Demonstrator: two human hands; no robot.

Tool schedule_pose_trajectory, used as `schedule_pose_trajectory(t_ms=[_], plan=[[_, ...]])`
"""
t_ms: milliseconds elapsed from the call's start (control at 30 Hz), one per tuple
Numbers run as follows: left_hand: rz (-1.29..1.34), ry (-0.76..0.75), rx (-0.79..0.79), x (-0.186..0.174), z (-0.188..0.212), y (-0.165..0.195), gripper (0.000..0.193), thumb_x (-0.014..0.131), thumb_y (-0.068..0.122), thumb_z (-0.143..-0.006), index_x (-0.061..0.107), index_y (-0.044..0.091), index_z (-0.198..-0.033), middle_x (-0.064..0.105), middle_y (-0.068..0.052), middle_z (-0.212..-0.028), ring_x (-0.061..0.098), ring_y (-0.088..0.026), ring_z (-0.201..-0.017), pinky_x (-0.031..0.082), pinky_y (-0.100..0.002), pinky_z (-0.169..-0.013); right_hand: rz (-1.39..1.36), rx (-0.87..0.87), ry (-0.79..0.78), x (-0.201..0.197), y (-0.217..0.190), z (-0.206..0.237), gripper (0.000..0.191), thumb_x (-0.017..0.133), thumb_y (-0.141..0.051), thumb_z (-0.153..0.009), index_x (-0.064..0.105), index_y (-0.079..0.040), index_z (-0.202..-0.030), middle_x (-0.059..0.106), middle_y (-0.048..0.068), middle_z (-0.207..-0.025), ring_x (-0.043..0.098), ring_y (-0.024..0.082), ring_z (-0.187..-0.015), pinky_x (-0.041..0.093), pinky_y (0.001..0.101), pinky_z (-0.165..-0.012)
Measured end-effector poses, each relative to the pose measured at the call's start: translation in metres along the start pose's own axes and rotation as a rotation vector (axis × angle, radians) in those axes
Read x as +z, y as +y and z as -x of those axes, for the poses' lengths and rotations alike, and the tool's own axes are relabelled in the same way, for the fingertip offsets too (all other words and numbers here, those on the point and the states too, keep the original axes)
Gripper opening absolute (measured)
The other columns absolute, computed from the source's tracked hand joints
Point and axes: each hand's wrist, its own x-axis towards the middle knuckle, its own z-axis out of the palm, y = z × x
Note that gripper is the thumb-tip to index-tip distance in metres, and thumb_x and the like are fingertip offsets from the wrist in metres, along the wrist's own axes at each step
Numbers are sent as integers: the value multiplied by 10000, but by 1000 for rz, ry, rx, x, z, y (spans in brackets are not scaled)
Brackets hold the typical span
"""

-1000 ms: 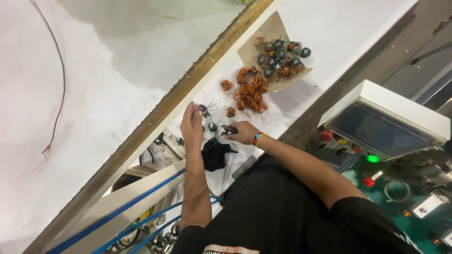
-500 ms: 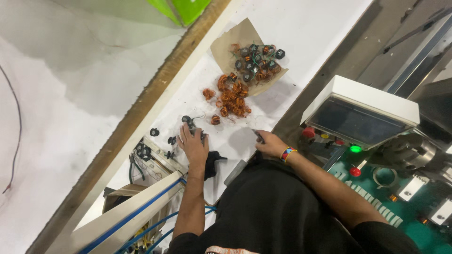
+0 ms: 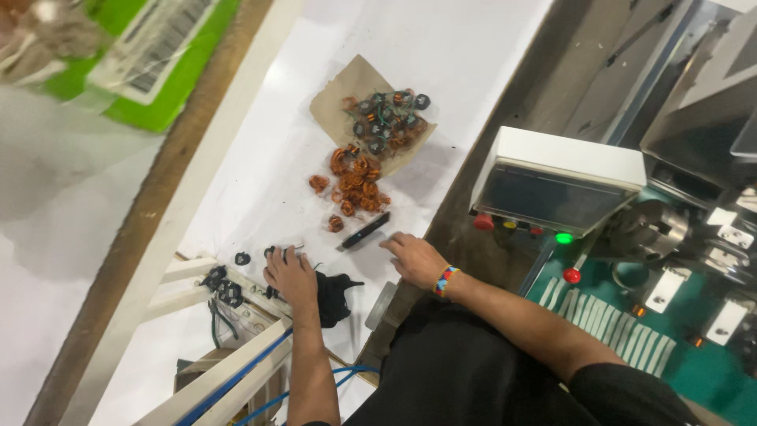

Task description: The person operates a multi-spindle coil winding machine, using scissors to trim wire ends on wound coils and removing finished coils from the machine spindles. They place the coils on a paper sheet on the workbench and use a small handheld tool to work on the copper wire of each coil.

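A green package with a white barcode label lies blurred at top left, possibly a bag; a dark rectangular screen fronts the white box at right.

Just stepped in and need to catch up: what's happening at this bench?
A person sits at a white table. Their left hand rests on small black parts near the table's edge. Their right hand lies flat beside a dark tool, apparently not gripping it. A heap of copper coils lies beyond, with more coils on brown paper.
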Motion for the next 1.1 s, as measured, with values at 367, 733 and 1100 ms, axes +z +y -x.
schedule_pose_trajectory(t_ms=[367,733,1100], plan=[[840,-342,419,-38,77,239,139,694,128,-970,708,37,-1074,737,-148,-972,707,-315,-863,559,-380,-770,-1063,734,-139,-61,68,377,634,382,-561,-1013,512,-176,-1499,546,-22,-1532,472,143,-1438,310,312,-1204],[283,-1269,607,2,334,408,498,783,417,-858,702,70,-1206,737,-182,-1139,704,-359,-1046,556,-440,-880,381,1066,665,-173,159,657,405,675,-239,-912,614,-80,-1279,635,188,-1287,629,395,-1138,530,465,-929],[293,-1240,451,-23,404,481,489,752,385,-858,709,55,-1216,753,-212,-1139,731,-335,-1074,571,-408,-934,754,1084,522,-276,263,706,512,617,-232,-880,545,-131,-1376,598,179,-1338,612,350,-1151,496,457,-987]])
